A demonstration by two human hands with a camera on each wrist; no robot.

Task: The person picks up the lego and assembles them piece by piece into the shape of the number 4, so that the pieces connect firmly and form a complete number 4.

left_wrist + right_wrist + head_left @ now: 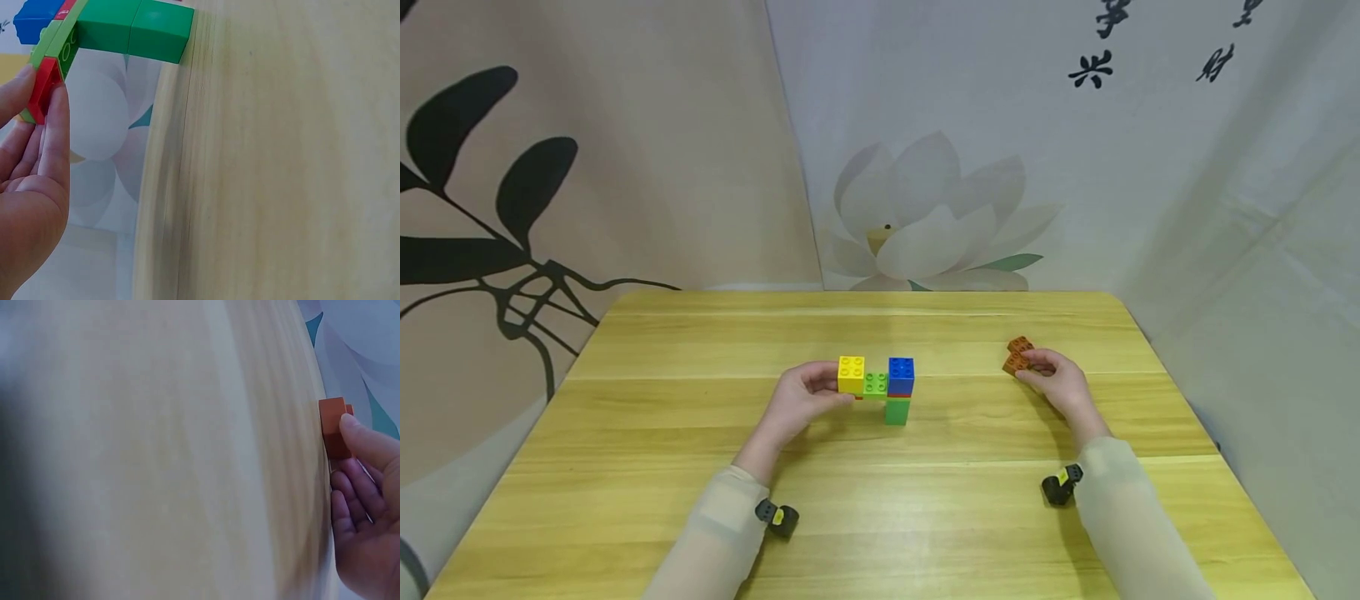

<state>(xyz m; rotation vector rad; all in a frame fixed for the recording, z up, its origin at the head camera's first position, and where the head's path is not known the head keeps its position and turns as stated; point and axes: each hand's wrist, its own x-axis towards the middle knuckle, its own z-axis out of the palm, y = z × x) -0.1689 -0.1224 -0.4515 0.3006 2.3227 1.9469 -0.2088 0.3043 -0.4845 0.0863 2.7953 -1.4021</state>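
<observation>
My left hand [796,402] pinches the left end of a toy building-brick structure. This end has a yellow brick [851,375] on top and a red brick [45,89] beneath, between thumb and fingers in the left wrist view. A light green brick [875,384] bridges to a blue brick [901,376] with a thin red layer under it. Below that, a green column [897,412] of two stacked bricks reaches down to the table. At the right, my right hand [1062,385] pinches an orange brick [1016,363] between thumb and fingers. Another orange brick [1020,343] sits right behind it, touching or nearly so.
Both hands work over a wooden table [880,517]. Its far edge meets a hanging cloth backdrop [700,167] printed with a lotus and dark leaves. Each sleeve carries a small black wrist camera [778,518].
</observation>
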